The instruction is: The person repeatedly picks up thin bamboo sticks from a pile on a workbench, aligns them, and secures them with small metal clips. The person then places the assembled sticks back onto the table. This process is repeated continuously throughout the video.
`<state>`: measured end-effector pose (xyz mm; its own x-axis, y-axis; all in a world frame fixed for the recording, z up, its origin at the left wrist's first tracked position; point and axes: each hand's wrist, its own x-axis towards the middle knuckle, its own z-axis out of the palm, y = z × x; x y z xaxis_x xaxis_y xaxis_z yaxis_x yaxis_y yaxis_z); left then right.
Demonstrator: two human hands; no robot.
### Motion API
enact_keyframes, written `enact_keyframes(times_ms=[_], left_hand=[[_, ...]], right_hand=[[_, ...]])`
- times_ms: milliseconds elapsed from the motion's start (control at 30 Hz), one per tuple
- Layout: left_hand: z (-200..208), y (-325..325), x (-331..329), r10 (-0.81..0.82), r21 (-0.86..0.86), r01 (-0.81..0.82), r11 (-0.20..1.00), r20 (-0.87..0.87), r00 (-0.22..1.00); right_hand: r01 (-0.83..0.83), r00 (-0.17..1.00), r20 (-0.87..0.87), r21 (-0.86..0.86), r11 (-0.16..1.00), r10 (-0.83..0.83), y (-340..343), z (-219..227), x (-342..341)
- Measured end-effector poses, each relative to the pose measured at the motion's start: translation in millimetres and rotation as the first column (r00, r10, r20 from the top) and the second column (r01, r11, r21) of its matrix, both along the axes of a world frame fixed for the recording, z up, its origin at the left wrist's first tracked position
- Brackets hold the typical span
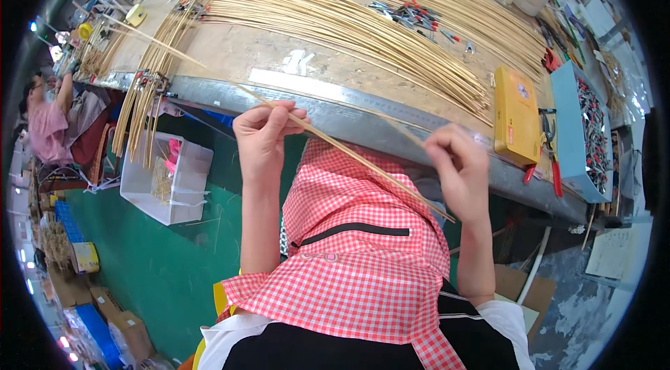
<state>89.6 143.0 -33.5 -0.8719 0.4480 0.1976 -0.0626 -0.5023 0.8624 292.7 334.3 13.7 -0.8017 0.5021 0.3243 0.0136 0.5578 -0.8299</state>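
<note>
My left hand (267, 134) is closed, thumb against fingers, on a long thin bamboo strip (377, 170). The strip slants from the far left over the bench edge down to the right, its near end in front of my checked apron (349, 244). At the right, my right hand (458, 169) is closed with curled fingers, slightly blurred. A second thin bamboo strip (401, 129) runs from its fingertips up and left across the bench edge. Beyond both hands, a long metal ruler (342, 94) lies along the front of the bench.
Bundles of bamboo strips (335, 18) cover the workbench (237, 56), with small clips (412, 16) among them. At the right stand a yellow box (515, 115), red-handled pliers (550, 143) and a blue box (569, 136) of clips. A white bin (188, 189) stands below left; another person (52, 119) sits beyond.
</note>
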Motion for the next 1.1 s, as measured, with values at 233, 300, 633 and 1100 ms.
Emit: enact_keyframes(times_ms=[233, 300, 633, 1100], left_hand=[[0.4, -2.1, 1.8, -0.003, -0.008, 0.003, 1.0, -0.039, 0.999], [-0.9, -2.2, 1.0, -0.009, 0.001, 0.009, 1.0, -0.041, 0.999], [6.8, 1.4, 7.4, 0.007, 0.007, -0.007, 1.0, -0.023, 1.0], [18.9, 0.6, 20.1, 0.058, -0.088, -0.072, 0.994, -0.154, 0.986]], right_hand=[[-0.138, 0.99, -0.018, 0.021, 0.99, 0.138, -23.6, -15.9, 3.8], [-0.154, 0.988, -0.018, 0.052, 0.987, 0.156, -22.7, -16.7, 4.4], [-0.214, 0.976, 0.026, 0.253, 0.944, 0.214, -20.6, -7.1, 1.1], [-0.256, 0.964, 0.124, 0.213, 0.943, 0.234, -34.6, -8.4, -12.3]])
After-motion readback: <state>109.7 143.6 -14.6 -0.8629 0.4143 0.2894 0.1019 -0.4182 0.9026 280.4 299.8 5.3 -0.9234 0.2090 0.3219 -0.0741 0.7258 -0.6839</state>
